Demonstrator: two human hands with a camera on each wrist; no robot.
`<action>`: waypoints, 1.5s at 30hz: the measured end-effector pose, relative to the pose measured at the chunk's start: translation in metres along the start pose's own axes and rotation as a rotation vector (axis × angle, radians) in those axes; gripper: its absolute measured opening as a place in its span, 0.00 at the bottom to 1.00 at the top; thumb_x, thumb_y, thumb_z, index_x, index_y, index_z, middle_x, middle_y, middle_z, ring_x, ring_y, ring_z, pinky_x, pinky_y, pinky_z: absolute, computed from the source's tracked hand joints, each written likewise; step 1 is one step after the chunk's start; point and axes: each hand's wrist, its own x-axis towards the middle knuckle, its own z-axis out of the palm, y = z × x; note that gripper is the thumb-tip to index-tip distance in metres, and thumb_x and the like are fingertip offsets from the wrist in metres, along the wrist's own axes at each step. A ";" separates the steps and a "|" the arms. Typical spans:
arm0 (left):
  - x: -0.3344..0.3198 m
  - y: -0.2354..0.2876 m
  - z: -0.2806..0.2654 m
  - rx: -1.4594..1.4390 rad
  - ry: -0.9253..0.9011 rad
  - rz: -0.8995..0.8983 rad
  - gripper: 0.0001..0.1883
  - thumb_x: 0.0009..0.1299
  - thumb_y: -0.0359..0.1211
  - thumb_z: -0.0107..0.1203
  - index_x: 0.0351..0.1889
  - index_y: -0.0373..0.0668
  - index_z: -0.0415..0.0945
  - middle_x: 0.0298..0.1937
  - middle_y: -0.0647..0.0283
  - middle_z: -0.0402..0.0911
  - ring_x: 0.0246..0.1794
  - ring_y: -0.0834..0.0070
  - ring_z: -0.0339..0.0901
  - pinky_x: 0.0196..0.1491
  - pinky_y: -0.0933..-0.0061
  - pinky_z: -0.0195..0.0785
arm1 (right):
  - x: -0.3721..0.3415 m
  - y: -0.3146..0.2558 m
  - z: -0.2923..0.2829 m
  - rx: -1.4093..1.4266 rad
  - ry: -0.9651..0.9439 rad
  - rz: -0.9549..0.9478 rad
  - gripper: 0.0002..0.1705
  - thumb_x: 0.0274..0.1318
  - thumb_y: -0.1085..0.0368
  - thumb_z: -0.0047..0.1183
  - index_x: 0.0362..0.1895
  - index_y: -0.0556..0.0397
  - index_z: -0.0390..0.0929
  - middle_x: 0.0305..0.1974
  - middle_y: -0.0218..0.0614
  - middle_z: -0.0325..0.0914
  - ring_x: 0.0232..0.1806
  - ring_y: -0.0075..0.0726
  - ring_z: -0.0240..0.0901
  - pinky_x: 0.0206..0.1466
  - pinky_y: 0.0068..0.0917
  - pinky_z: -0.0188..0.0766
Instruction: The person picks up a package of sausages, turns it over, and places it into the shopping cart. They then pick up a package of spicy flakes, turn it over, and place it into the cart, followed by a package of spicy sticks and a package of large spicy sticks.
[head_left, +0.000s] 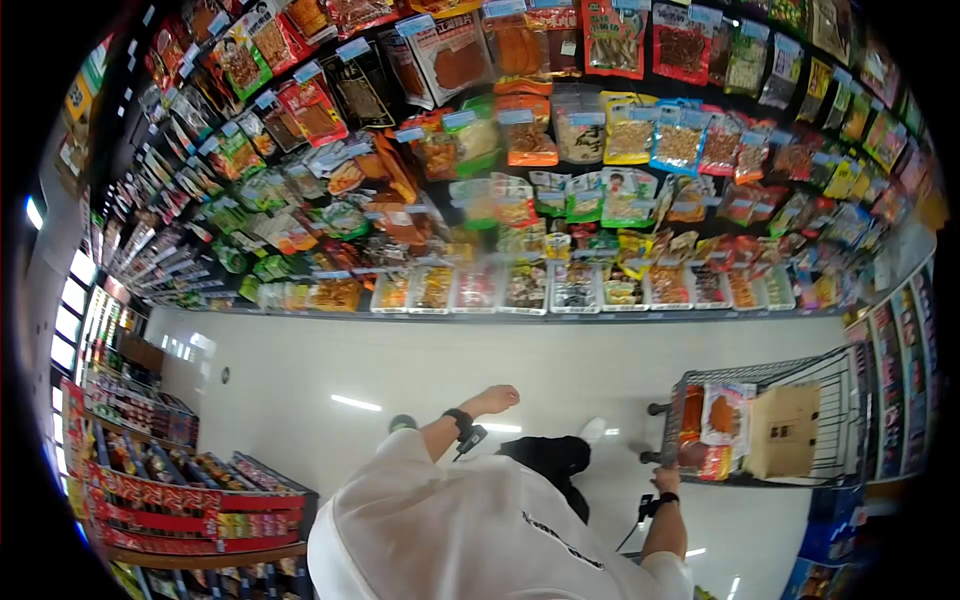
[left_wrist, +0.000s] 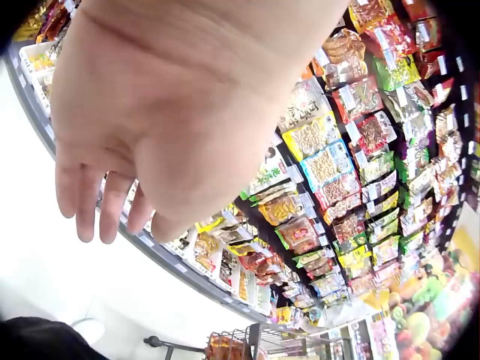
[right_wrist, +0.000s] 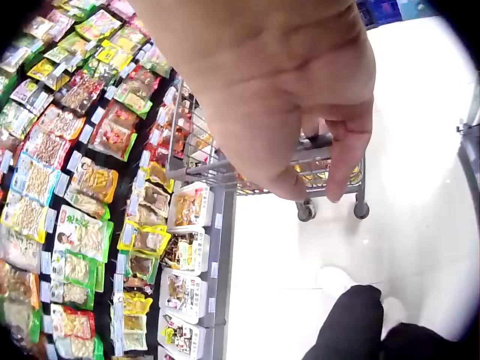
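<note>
My right hand [head_left: 665, 481] grips the near edge of a grey wire shopping cart [head_left: 770, 372]. In the right wrist view, the thumb and fingers [right_wrist: 346, 154] come down around its bar. Inside the cart lie a white-and-red snack packet [head_left: 727, 413], red-brown packets [head_left: 691, 410] and an open cardboard box [head_left: 785, 430]. My left hand [head_left: 494, 400] hangs in front of the body over the floor, holding nothing. Its palm and loosely bent fingers [left_wrist: 86, 202] show in the left wrist view, with the shelves behind.
A long shelf of packaged snacks [head_left: 630, 130] runs along the far side, with white bins [head_left: 525, 290] at its bottom edge. Red-fronted display shelves [head_left: 200, 505] stand at the left. More shelving [head_left: 905, 375] rises beyond the cart. Pale glossy floor [head_left: 290, 365] lies between.
</note>
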 end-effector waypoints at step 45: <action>-0.192 -0.286 -0.198 -0.805 0.381 -0.391 0.12 0.68 0.30 0.54 0.48 0.37 0.75 0.37 0.65 0.80 0.38 0.79 0.75 0.42 0.77 0.70 | 0.002 -0.162 0.224 -0.492 -0.094 -0.299 0.08 0.44 0.62 0.57 0.30 0.51 0.78 0.25 0.42 0.77 0.27 0.49 0.77 0.29 0.41 0.73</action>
